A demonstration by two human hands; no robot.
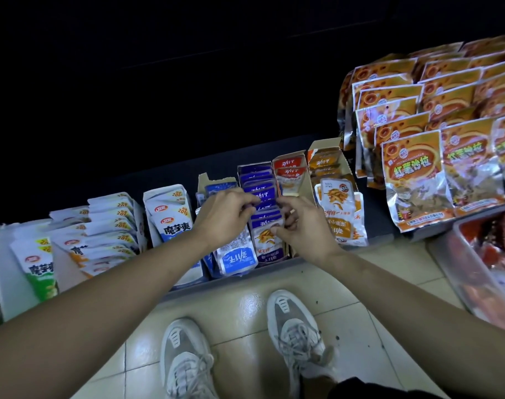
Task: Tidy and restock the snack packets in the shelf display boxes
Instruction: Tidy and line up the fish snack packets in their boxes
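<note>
- White packets [170,217] stand in rows at the left of the shelf [377,223]
- Left hand [225,217], fingers curled, pinches the purple packets [262,191] from their left side
- Purple packets stand upright in one row at mid-shelf, between blue packets [236,259] and red packets [290,174]
- Right hand [303,226], fingers curled, grips the same row, thumb on the front packet
- Large orange bags [412,180] lie at the far right

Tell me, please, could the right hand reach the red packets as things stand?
Probably yes: the red packets stand uncovered just beyond the right hand, though it grips purple packets.
</note>
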